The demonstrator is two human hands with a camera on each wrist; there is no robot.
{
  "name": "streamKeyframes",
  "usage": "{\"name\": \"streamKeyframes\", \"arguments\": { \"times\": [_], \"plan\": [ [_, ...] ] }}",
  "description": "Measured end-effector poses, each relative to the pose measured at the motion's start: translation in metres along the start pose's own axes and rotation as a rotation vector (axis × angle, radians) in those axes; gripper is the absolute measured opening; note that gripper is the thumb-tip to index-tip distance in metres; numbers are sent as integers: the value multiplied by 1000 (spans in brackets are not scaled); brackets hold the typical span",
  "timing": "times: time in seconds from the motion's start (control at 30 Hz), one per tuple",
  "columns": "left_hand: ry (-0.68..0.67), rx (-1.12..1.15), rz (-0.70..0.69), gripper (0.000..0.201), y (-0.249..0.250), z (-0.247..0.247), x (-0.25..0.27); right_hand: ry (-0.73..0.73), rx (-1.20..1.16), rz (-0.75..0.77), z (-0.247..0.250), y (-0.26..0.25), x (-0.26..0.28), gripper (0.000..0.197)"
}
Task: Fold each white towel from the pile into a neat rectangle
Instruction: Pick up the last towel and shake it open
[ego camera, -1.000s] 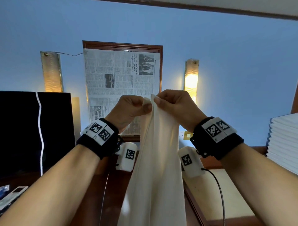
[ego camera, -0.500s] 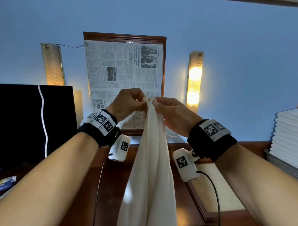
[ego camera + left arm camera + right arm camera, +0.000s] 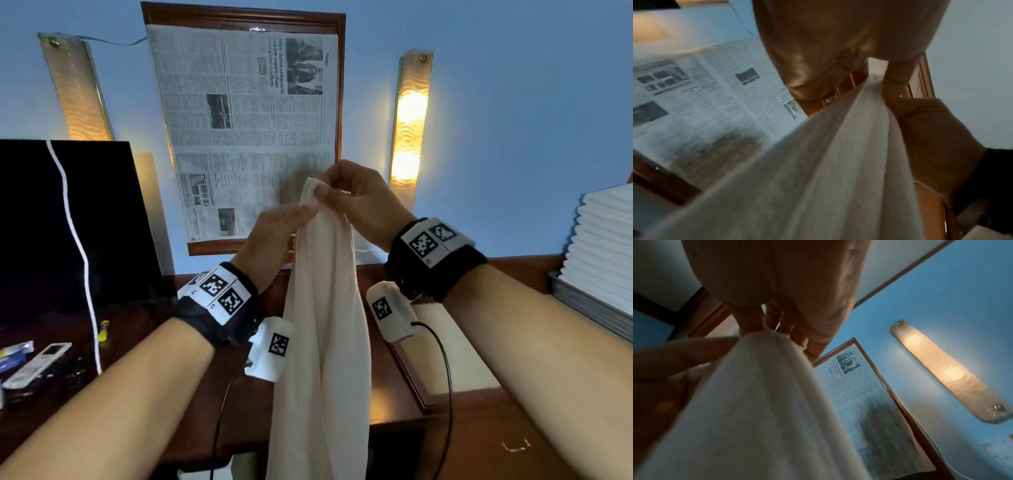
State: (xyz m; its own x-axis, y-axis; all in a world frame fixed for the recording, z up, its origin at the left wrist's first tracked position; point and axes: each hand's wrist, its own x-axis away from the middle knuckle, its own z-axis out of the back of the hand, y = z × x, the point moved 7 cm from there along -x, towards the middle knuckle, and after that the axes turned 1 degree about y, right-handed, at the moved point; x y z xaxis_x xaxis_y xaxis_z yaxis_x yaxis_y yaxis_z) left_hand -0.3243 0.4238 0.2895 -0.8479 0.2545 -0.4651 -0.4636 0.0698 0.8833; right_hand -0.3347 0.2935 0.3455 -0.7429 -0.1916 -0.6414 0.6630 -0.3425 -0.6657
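A white towel (image 3: 325, 342) hangs lengthwise in front of me, bunched into a narrow drape; its lower end runs out of the head view. My right hand (image 3: 320, 190) pinches its top corner between thumb and fingers. Just below that pinch my left hand (image 3: 303, 216) lies with straight fingers against the towel's left edge. In the left wrist view the towel (image 3: 818, 170) falls away under the palm. In the right wrist view the towel (image 3: 756, 402) hangs from the curled right fingers (image 3: 774, 318), and the straight left fingers (image 3: 684, 352) come in from the left.
A stack of folded white towels (image 3: 603, 246) sits on a metal tray (image 3: 582, 308) at the right. Below the hands is a dark wooden table (image 3: 394, 394). A black screen (image 3: 51, 222) stands at the left, with a remote (image 3: 37, 363) before it. A framed newspaper (image 3: 246, 130) hangs behind.
Both hands pinched the towel's top together before. Now the left hand has let go and dropped a little, fingers straightened against the towel; the right hand still holds the corner.
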Motion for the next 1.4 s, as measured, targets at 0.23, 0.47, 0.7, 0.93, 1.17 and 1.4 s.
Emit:
{"name": "streamKeyframes", "arguments": {
  "times": [0.23,0.47,0.7,0.93,1.17,1.4],
  "plan": [
    [86,-387,-190,26,15,1,-19,24,111,69,10,20,-4,22],
    [148,-576,-148,35,-3,-9,-36,-111,-393,-329,-10,124,66,56],
    [255,-575,-63,44,-27,32,-27,-339,-62,-472,-17,254,149,26],
    [619,-527,94,23,-55,103,1,-574,733,-729,33,391,239,22],
    [668,-550,170,19,-77,101,23,-630,919,-1007,92,448,303,13],
    [369,-722,102,35,-86,1,5,-307,530,-571,48,369,217,14]
  ]
}}
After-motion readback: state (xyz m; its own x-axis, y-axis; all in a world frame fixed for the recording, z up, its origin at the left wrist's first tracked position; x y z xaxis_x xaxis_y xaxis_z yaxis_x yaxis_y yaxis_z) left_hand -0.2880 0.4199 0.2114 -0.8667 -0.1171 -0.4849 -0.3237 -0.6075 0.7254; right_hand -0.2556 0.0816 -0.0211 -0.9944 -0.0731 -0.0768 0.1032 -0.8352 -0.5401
